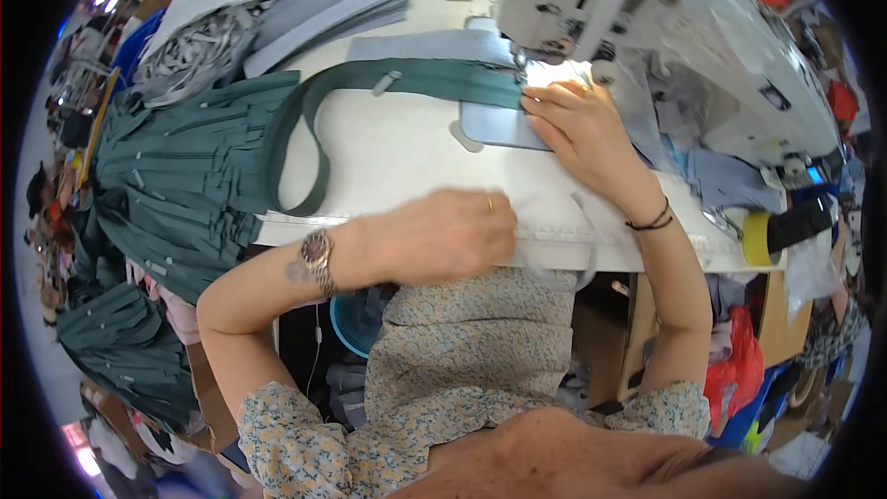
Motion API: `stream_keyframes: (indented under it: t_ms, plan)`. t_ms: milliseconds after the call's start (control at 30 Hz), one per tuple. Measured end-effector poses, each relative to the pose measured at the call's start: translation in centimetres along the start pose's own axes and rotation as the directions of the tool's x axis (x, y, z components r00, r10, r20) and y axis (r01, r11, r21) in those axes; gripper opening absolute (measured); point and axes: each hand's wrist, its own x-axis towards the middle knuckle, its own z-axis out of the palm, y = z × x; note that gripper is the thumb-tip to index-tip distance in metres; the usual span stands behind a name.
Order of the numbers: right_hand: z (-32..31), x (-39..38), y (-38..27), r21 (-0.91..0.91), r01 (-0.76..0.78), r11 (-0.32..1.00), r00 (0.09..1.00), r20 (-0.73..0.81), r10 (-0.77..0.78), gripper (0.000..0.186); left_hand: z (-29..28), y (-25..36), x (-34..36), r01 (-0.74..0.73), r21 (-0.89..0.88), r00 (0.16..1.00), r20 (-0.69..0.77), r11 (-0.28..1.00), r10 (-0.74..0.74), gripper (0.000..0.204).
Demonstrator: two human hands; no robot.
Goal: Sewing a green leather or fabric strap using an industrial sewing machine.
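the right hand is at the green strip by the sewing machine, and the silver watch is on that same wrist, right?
One thing is off: the silver watch is on the wrist of the left hand, as the head view shows. The right hand is indeed at the green strip by the sewing machine.

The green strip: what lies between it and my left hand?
In the head view, mostly white tabletop lies between the left hand and the green strip, with a small grey piece and a bluish plate rightward.
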Motion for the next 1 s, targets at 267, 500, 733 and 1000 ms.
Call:
stream_keyframes:
  t_ms: [267, 500, 733, 1000]
  plan:
    - [0.3, -0.7, 0.7, -0.011, 0.018, 1.000, 1.000, 0.010, -0.018, 0.029, 1.2, -5.9, 2.4, 0.119, 0.030, 0.990, -0.084, 0.992, -0.116, 0.013]
    - [0.3, -0.8, 0.6, 0.003, 0.014, 1.000, 1.000, -0.011, -0.014, 0.030, 1.0, -5.2, 3.0, 0.104, -0.099, 0.994, -0.017, 0.990, -0.106, 0.012]
    - [0.3, -0.4, 0.4, 0.017, 0.004, 1.000, 0.999, -0.048, -0.003, 0.024, 1.6, -7.5, 3.5, 0.137, -0.045, 0.977, -0.160, 0.990, -0.143, 0.010]
    - [1.1, -0.5, 0.6, -0.061, 0.073, 0.995, 0.990, -0.119, -0.080, 0.020, 3.0, -0.6, 2.9, -0.050, 0.091, 0.995, -0.079, 0.995, 0.057, 0.014]
